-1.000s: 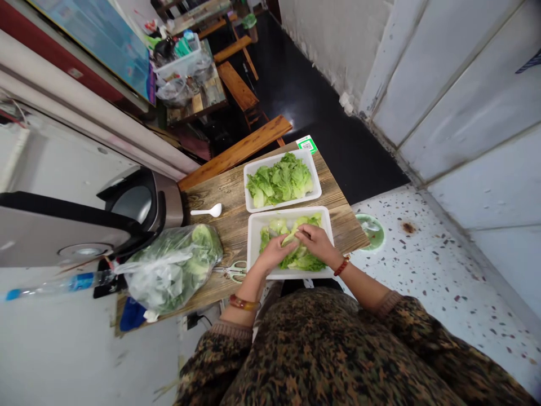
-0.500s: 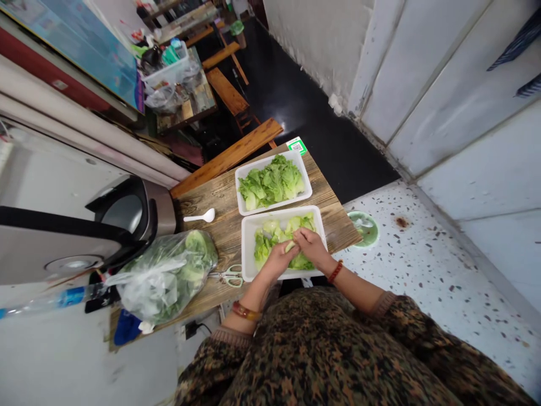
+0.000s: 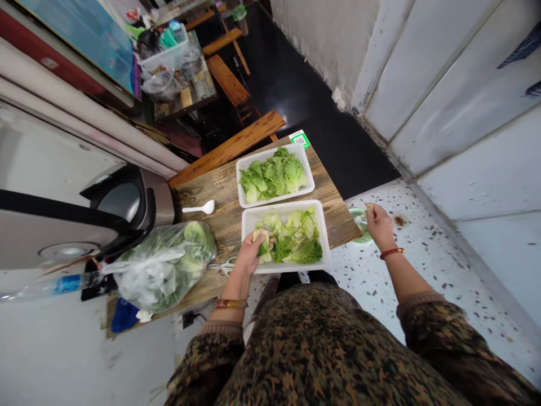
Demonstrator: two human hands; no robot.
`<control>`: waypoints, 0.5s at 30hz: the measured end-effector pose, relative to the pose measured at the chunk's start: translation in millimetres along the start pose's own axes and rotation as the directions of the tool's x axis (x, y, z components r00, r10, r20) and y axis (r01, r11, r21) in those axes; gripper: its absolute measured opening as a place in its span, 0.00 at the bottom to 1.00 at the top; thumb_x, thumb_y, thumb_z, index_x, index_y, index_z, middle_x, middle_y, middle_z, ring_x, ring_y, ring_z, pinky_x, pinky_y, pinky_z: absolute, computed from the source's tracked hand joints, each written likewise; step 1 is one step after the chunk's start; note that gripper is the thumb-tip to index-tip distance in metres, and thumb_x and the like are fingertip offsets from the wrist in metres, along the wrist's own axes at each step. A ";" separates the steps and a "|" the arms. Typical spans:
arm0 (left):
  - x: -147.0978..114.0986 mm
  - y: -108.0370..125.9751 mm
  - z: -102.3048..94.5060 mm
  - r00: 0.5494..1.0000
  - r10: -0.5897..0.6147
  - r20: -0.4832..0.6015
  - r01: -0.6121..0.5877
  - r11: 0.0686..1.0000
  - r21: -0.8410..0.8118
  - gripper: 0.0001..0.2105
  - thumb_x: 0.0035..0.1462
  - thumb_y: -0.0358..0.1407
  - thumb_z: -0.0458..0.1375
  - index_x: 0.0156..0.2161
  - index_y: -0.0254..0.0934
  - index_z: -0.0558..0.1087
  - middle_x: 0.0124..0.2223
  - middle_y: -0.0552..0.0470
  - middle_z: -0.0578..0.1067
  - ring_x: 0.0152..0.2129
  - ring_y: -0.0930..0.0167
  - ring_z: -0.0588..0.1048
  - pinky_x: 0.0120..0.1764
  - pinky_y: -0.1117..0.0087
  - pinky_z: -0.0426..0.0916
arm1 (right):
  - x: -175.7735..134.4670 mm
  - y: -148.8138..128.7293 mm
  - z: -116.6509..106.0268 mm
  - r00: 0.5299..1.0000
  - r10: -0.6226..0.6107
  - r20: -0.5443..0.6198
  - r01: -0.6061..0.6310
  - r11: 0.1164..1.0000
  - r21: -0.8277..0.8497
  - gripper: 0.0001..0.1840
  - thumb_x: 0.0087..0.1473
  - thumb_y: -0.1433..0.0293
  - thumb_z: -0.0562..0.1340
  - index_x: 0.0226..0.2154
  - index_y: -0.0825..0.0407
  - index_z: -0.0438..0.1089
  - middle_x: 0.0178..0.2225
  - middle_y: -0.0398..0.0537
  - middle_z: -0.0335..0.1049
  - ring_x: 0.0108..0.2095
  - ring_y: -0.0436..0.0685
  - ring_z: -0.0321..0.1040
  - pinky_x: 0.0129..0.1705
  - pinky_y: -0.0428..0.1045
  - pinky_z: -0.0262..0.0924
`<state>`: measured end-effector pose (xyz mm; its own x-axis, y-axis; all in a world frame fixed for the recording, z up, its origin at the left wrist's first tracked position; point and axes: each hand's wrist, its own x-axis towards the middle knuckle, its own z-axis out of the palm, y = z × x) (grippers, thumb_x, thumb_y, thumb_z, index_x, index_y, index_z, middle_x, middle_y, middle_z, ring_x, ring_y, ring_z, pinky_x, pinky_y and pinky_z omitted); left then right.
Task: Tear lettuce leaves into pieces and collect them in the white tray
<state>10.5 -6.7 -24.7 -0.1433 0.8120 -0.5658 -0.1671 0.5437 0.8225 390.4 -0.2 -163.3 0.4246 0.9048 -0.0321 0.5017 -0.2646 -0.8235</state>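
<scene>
A rectangular white plastic tray (image 3: 279, 209) sits at the near edge of a brown wood-grain table (image 3: 220, 194), holding loose, torn-looking green lettuce leaves (image 3: 300, 237), paler at their ribs and frilled along the near side. Over its left end the left hand (image 3: 248, 254) has its fingers and thumb clamped on a pale green lettuce leaf (image 3: 264, 248), which is just above the other leaves.

The right hand (image 3: 381, 225) is out past the table's right edge, above a round pale green bin (image 3: 362, 239) on the speckled floor. Its fingers are bent in toward the thumb; whether they grip anything I cannot tell (a tiny pale bit shows at the tips). The bin's contents look whitish but unclear, partly behind the hand.

Just beyond the near tray lies a second white plastic tray (image 3: 310, 176), heaped with fuller, darker green leaves (image 3: 273, 175). To the left, a knotted clear plastic bag (image 3: 164, 270) bulges with more leafy greens. A white plastic spoon (image 3: 205, 207) lies near it, as do scissors with pale green handles (image 3: 229, 264), partly hidden.
</scene>
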 end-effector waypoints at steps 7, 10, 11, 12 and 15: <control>3.3 -0.2 -34.2 0.994 0.022 -0.108 -0.031 0.996 -0.084 0.21 0.40 0.34 0.70 0.40 0.35 0.71 0.33 0.50 0.79 0.29 0.68 0.79 0.31 0.69 0.73 | -9.2 -32.4 22.2 0.978 -0.175 0.109 0.177 0.984 -0.010 0.25 0.60 0.62 0.54 0.57 0.53 0.66 0.53 0.61 0.69 0.48 0.64 0.70 0.53 0.61 0.65; 3.4 0.0 -46.8 0.988 0.019 -0.154 -0.033 0.996 -0.087 0.21 0.41 0.33 0.69 0.43 0.36 0.70 0.32 0.51 0.79 0.28 0.68 0.79 0.30 0.70 0.72 | -36.8 -88.7 59.0 0.885 -0.327 0.331 0.309 0.945 0.107 0.21 0.64 0.63 0.52 0.53 0.50 0.70 0.50 0.57 0.73 0.49 0.62 0.70 0.53 0.58 0.64; 3.2 0.1 -50.1 0.986 0.018 -0.166 -0.034 0.995 -0.090 0.22 0.41 0.33 0.68 0.43 0.36 0.70 0.32 0.51 0.79 0.27 0.69 0.79 0.30 0.70 0.72 | -49.5 -105.9 74.4 0.813 -0.387 0.436 0.354 0.922 0.159 0.19 0.65 0.64 0.51 0.51 0.49 0.72 0.50 0.55 0.74 0.49 0.61 0.71 0.53 0.57 0.64; 2.8 0.1 -52.9 0.984 0.020 -0.175 -0.037 0.995 -0.095 0.22 0.42 0.33 0.68 0.44 0.36 0.69 0.32 0.51 0.79 0.27 0.69 0.79 0.30 0.70 0.72 | -63.4 -121.1 90.2 0.719 -0.440 0.538 0.394 0.896 0.207 0.18 0.65 0.66 0.52 0.50 0.49 0.73 0.48 0.54 0.75 0.49 0.61 0.71 0.53 0.55 0.64; 1.5 0.3 -59.1 0.982 0.025 -0.189 -0.047 0.992 -0.113 0.22 0.41 0.34 0.68 0.44 0.36 0.69 0.32 0.52 0.79 0.27 0.69 0.78 0.30 0.70 0.72 | -105.6 -153.1 134.5 0.450 -0.479 0.754 0.450 0.851 0.271 0.16 0.62 0.70 0.56 0.48 0.48 0.75 0.45 0.53 0.77 0.46 0.60 0.72 0.50 0.54 0.64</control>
<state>-47.4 -17.9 -28.8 -0.3294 0.7707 -0.5455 -0.2693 0.4770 0.8366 167.4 -10.4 -110.0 -0.6169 0.7856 -0.0470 0.4136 0.2728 -0.8686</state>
